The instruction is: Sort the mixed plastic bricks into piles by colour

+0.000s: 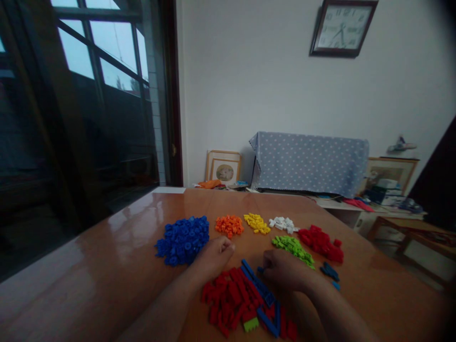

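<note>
My left hand (pixel 215 256) is closed just right of the big blue brick pile (pixel 183 240), its fingers curled; what they hold, if anything, is hidden. My right hand (pixel 280 268) is closed beside the lime green pile (pixel 294 249), with a small blue brick (pixel 261 270) at its fingertips. Below and between the hands lies a heap of long red bricks (pixel 233 294). Long blue bricks (pixel 261 287) lie along the heap's right side, and a lime green brick (pixel 251 324) sits at its lower edge.
Farther back on the wooden table (pixel 142 237) are orange (pixel 229 225), yellow (pixel 256 223) and white (pixel 283 224) piles. A red pile (pixel 320 243) and a few dark blue bricks (pixel 329 270) lie at the right. A cloth-covered object (pixel 309 164) stands beyond the table.
</note>
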### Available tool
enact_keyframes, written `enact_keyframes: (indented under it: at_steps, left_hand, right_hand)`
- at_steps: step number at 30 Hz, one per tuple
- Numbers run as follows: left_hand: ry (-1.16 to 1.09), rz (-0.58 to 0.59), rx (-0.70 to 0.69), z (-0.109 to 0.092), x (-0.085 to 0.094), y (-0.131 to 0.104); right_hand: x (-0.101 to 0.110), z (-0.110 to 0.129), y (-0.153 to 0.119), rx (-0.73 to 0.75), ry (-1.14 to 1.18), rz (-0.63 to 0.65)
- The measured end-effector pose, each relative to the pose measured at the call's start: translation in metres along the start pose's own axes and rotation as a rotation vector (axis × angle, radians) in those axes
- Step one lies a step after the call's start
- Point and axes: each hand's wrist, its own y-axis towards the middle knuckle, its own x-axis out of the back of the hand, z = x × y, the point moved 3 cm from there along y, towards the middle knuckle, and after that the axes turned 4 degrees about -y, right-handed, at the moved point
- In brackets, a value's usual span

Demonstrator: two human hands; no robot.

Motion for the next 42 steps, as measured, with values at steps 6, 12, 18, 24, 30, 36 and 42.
enact_keyframes:
  at_steps: [6,12,18,24,30,36,42]
  left_hand:
    - [0.195,0.005,-0.039,-0.009,0.004,-0.007]
    - [0.285,0.255,-0.247,-0.023,-0.021,-0.023]
    - [0.323,0.325,-0.278,-0.033,-0.026,-0.03]
    - [0.36,0.259,-0.284,-0.043,-0.015,-0.033]
    - [0.357,0.254,-0.25,-0.04,-0.017,-0.032]
    - [0.353,0.263,-0.233,-0.039,-0.012,-0.032]
    - [0.34,0.273,-0.21,-0.041,-0.01,-0.032]
  right_hand:
    - [0.015,-0.005,0.016,-0.097,0.078,-0.225]
    - [0.003,0.005,0.038,-0.156,0.065,-0.211]
    - [-0.019,0.013,0.055,-0.187,0.102,-0.253]
    - [-0.006,0.006,0.045,-0.155,0.164,-0.283]
    - [0.002,0.004,0.026,-0.136,0.177,-0.271]
    - [-0.007,0.004,0.016,-0.107,0.16,-0.179]
    - [0.004,-0.015,0.013,-0.106,0.146,-0.162]
